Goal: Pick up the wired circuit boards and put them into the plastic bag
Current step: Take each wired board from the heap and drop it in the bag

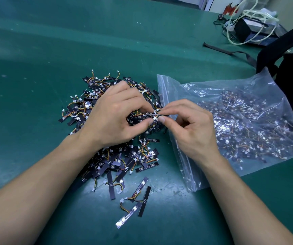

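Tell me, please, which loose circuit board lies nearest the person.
The glinting board at the scatter's bottom end; every other board lies farther up the green mat.

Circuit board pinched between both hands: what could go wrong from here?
The wired circuit board, pinched by left hand and right hand, sits over the pile; its wires could snag neighbours and drag them. The plastic bag lies flat, neither hand holding its mouth open, so the board may miss.
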Demonstrator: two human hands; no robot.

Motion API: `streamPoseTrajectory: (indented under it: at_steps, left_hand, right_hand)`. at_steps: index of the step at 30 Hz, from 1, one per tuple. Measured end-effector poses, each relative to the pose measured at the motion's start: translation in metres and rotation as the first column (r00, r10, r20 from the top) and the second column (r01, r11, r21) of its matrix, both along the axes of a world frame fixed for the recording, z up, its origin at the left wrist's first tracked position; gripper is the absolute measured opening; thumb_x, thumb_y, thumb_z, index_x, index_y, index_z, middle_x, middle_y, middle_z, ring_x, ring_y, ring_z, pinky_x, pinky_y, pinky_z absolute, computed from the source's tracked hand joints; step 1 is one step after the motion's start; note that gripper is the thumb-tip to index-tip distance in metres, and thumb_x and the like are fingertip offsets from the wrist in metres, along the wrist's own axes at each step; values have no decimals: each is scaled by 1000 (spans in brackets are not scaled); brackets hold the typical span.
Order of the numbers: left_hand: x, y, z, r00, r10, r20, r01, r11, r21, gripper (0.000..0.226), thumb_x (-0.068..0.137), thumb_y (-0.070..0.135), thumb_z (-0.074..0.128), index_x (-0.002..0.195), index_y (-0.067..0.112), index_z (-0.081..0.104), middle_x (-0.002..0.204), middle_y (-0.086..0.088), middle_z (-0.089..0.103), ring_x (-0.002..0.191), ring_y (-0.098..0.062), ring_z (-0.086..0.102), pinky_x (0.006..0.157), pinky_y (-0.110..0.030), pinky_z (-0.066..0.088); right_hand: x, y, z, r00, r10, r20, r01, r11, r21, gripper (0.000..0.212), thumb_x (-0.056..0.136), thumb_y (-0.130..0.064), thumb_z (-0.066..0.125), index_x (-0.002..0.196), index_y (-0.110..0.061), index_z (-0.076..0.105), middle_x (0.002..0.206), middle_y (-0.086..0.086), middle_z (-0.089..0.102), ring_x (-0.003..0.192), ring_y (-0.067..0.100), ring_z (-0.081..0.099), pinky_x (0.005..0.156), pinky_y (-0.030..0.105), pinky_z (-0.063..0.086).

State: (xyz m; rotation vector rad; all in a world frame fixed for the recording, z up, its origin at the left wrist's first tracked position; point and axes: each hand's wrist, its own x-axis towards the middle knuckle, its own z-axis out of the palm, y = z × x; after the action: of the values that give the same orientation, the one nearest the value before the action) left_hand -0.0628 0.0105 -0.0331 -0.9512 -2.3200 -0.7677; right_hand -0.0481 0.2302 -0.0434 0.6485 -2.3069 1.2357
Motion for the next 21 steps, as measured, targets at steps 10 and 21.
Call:
streamPoseTrajectory:
  at_steps: [10, 21]
  left_hand:
    - [0, 0, 0, 999, 13, -43, -13, 1000, 10, 9, 92, 21, 73, 87, 14, 77, 84, 3, 70, 78, -27, 55, 70, -47, 48]
    - [0, 0, -1, 1000, 6, -8, -6, 1000, -8, 10, 90, 27, 75, 91, 17, 77, 88, 5, 70, 80, -27, 55, 71, -48, 47]
  right_hand:
    - [2, -1, 1, 999, -34, 32, 33, 999, 22, 16, 83, -16, 84, 98, -18, 78, 97, -7, 69, 49, 15, 52, 56, 12, 36]
    - [2, -2, 1, 1000, -2, 11, 2, 1000, 11, 4, 85, -10, 81, 88, -10, 78, 92, 0, 71, 59, 9, 56, 60, 16, 41]
